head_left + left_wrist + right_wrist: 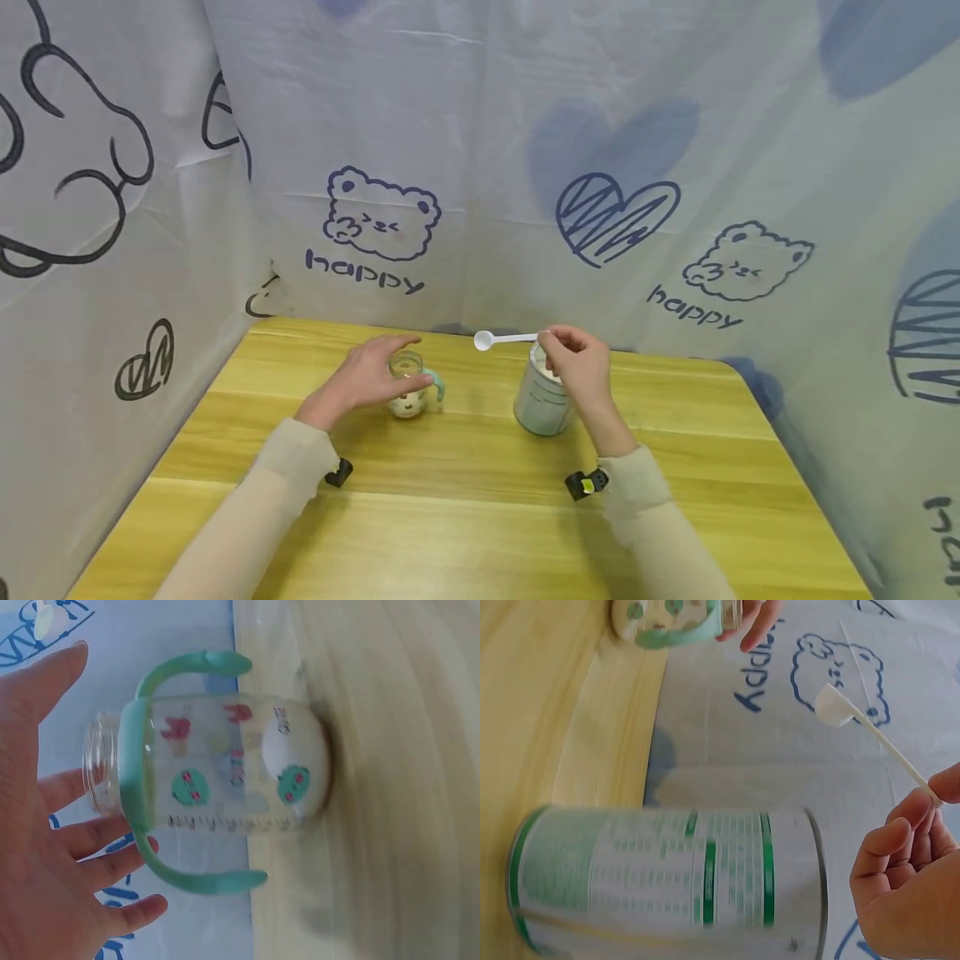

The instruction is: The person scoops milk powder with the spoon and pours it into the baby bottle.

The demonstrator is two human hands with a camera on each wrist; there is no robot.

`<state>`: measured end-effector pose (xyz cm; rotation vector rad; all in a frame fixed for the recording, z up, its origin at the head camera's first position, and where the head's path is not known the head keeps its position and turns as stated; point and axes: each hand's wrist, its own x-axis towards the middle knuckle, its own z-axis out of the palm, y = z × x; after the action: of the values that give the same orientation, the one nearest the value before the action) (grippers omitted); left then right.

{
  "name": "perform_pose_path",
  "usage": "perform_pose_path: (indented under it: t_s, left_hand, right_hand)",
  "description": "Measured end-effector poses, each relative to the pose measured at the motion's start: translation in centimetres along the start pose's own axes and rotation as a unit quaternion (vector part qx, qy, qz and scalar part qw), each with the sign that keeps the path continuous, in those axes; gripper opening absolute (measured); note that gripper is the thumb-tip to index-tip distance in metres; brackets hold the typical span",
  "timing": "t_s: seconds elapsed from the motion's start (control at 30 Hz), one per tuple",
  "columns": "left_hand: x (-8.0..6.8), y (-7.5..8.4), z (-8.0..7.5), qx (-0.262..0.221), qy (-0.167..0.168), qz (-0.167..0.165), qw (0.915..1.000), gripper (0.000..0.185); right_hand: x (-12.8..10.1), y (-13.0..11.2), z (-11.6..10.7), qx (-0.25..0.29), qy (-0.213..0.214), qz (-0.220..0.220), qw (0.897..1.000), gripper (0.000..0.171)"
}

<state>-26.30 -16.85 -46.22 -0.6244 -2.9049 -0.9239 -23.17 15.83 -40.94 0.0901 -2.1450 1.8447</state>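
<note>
A clear baby bottle with mint-green handles and small printed pictures stands upright and uncapped on the table, with white powder at its bottom. My left hand is spread beside the bottle's open neck, thumb and fingers apart and not closed round it. Between thumb and fingertips, my right hand pinches the handle end of a white measuring scoop. The scoop is held up level, its bowl pointing left towards the bottle. Under the right hand stands an open tin, pale with green print, with whitish powder inside.
Both containers stand on a yellow wood-grain table, towards its far edge. Behind it and at the sides hangs a pale cloth printed with bears and hearts. A small black wrist device sits at each cuff.
</note>
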Motion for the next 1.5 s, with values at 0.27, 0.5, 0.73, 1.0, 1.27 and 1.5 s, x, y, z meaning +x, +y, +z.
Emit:
perform_pose_path:
  t_s: [0.27,0.5,0.73,1.0,1.27,1.5]
  left_hand:
    - [0.9,1.6,0.5,0.001,0.007,0.025,0.9997,0.089]
    - [2.0,3.3,0.9,0.015,0.010,0.068,0.9975,0.086]
    - [3.1,4.9,1.3,0.017,0.010,0.082,0.9965,0.085]
    - [4.5,7.2,2.4,0.012,-0.004,0.097,0.9952,0.083]
    - [6.1,9.3,4.3,-0.011,-0.023,0.103,0.9943,0.086]
    - [7.2,10.5,6.2,-0.024,-0.042,0.104,0.9934,0.090]
  right_hand:
    - [-0.1,0.8,-2.8,-0.028,0.045,0.005,0.999,0.016]
    - [-0.4,1.5,-5.0,-0.035,0.073,0.001,0.997,0.016]
    - [-0.6,2.8,-7.2,-0.057,0.068,-0.018,0.996,0.020]
    - [-0.9,3.3,-8.7,-0.067,0.064,-0.029,0.995,0.029]
    - [-0.9,3.6,-9.5,-0.078,0.068,-0.026,0.994,0.028]
    - [-1.1,3.8,-10.1,-0.093,0.077,-0.022,0.992,0.027]
